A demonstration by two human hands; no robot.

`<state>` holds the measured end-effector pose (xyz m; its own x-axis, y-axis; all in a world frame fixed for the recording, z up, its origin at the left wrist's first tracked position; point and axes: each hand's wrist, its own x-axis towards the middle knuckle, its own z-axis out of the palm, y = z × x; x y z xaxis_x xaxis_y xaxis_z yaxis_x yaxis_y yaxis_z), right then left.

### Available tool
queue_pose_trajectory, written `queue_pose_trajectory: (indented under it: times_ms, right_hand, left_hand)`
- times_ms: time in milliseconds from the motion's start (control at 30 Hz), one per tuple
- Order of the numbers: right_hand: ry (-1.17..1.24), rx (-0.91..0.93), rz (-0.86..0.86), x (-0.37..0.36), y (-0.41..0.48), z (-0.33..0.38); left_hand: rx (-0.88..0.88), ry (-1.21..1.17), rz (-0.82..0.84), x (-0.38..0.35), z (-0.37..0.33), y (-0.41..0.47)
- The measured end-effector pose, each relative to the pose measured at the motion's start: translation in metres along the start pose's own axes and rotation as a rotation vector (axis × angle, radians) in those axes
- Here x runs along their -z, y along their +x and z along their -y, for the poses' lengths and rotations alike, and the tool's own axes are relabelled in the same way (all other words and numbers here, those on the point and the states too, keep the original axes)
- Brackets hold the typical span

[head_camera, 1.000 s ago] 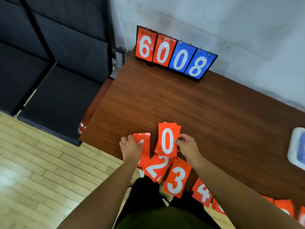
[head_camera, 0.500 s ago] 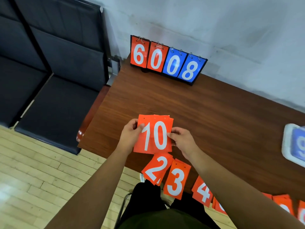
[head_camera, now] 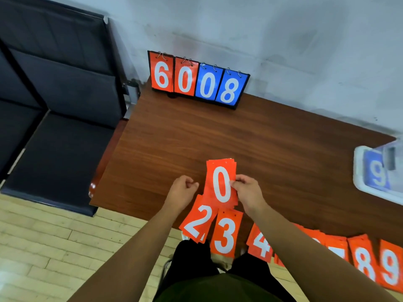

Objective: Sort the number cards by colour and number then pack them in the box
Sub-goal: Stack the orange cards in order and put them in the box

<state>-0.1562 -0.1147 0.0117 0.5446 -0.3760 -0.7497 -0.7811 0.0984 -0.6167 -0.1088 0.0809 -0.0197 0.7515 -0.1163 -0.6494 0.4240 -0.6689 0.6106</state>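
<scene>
My right hand point(head_camera: 246, 192) pinches the right edge of a stack of orange cards point(head_camera: 221, 182) with a white 0 on top, held just above the wooden table point(head_camera: 196, 138). My left hand point(head_camera: 183, 189) hovers just left of the stack with curled fingers and nothing in it. Below, along the table's near edge, orange cards lie in a row: 2 point(head_camera: 197, 223), 3 point(head_camera: 225, 234), 4 point(head_camera: 260, 243), then 8 point(head_camera: 363, 260) and 9 point(head_camera: 391, 267); my right forearm hides those between. A white box point(head_camera: 357, 162) at the right edge holds a blue 9 card point(head_camera: 376, 171).
A flip scoreboard point(head_camera: 198, 80) reading 6 0 0 8 in orange and blue stands at the table's far edge against the wall. Dark padded chairs point(head_camera: 54, 105) stand left of the table. Pale wooden floor lies below.
The orange 1 card that my left hand held beside the 0 is no longer visible. My left hand has let go and drawn slightly left; the 0 stack stays in my right hand.
</scene>
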Motion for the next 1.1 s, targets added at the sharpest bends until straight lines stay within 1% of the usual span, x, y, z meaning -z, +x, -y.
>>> queue_pose_trajectory:
  times_ms: [133, 233, 300, 400, 500, 633, 800, 867, 933, 1000, 1100]
  right_hand:
    - [-0.048, -0.02, -0.072, 0.028, 0.007, -0.023]
    - [-0.051, -0.061, -0.06, 0.039, 0.011, -0.037]
    - [-0.03, -0.076, -0.047, 0.044, 0.012, -0.042]
    - [-0.005, -0.072, -0.033, 0.053, 0.013, -0.049]
    - [0.016, -0.075, -0.027, 0.063, 0.015, -0.055]
    - [0.033, -0.061, -0.003, 0.074, 0.014, -0.054]
    - [0.069, -0.031, 0.049, 0.087, 0.011, -0.05]
    - [0.092, -0.028, 0.085, 0.088, 0.008, -0.048]
    - [0.106, -0.024, 0.13, 0.087, 0.006, -0.044]
    - [0.128, -0.024, 0.171, 0.084, 0.004, -0.04]
    - [0.223, -0.006, 0.225, 0.078, 0.003, -0.034]
  left_hand:
    - [0.058, 0.278, 0.01, -0.032, 0.02, -0.006]
    - [0.071, 0.522, -0.027, -0.059, 0.026, -0.015]
    - [0.048, 0.649, -0.083, -0.072, 0.03, -0.02]
    - [0.03, 0.734, -0.15, -0.084, 0.037, -0.022]
    - [0.085, 0.643, -0.135, -0.086, 0.043, -0.019]
    - [0.115, 0.466, -0.179, -0.082, 0.048, -0.021]
    - [0.2, -0.024, -0.3, -0.06, 0.036, -0.031]
    - [0.214, -0.196, -0.317, -0.048, 0.029, -0.032]
    - [0.193, -0.319, -0.291, -0.036, 0.018, -0.031]
    - [0.143, -0.379, -0.259, -0.03, 0.006, -0.032]
    - [0.074, -0.462, -0.227, -0.029, -0.018, -0.034]
